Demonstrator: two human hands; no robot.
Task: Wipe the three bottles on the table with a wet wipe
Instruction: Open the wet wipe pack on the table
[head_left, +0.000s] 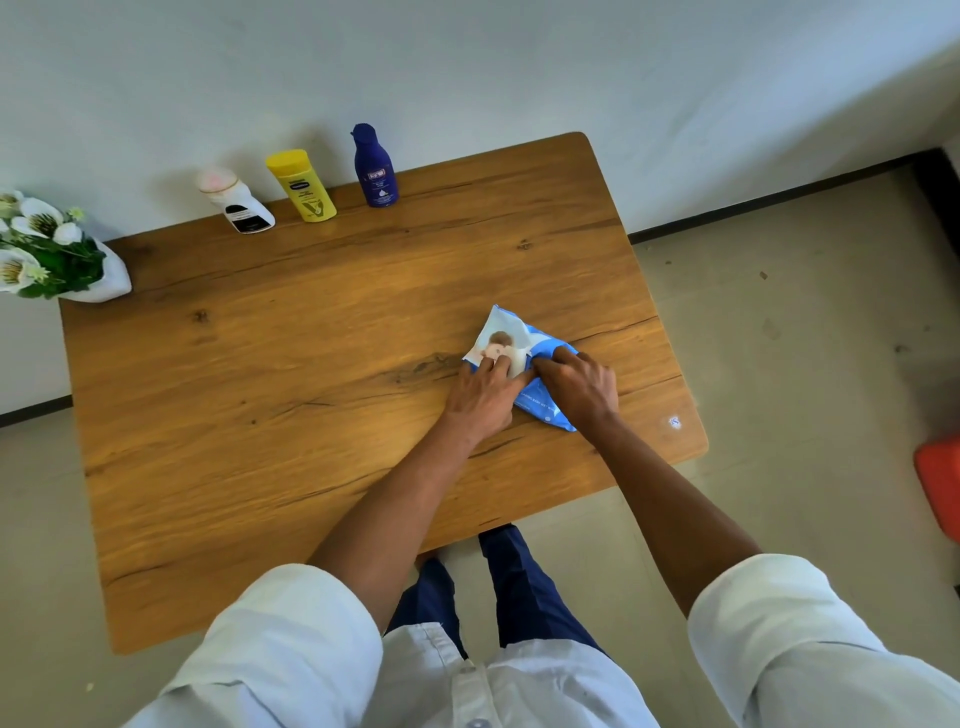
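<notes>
Wooden table (291, 374): rectangular, rounded corners, set against a white wall.
Flower arrangement (49, 249): white blooms in a white wrap, far left corner.
Wet-wipe pack (506, 338): blue and white, lying flat on the right half of the table, under both hands.
Left hand (485, 392): fingers extended and pressing down on the pack's top; not closed around it.
Right hand (576, 384): fingers curled, pinching at the pack's middle.
Blue bottle (375, 169), yellow bottle (302, 187), white bottle (236, 202): upright in a row at the far edge, well apart from the hands.
</notes>
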